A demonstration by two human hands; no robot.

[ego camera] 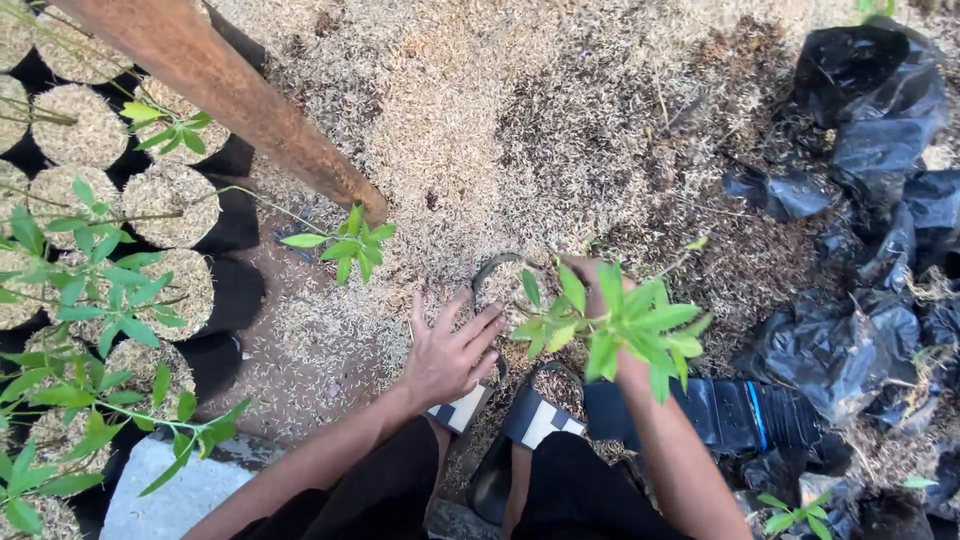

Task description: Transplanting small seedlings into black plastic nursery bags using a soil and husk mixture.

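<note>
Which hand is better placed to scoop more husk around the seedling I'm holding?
Probably the left hand: it lies open and flat on the husk, beside the seedling. The right hand is busy gripping the seedling's stem.

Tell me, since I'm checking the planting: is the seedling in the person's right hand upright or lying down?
Upright: the seedling has its leaves fanned toward the camera, above the right hand, not flat on the husk-covered ground.

Husk-strewn ground (520, 110), filled black grow bags (175, 205), crumpled empty bags (870, 90), wooden post (230, 95)
</note>
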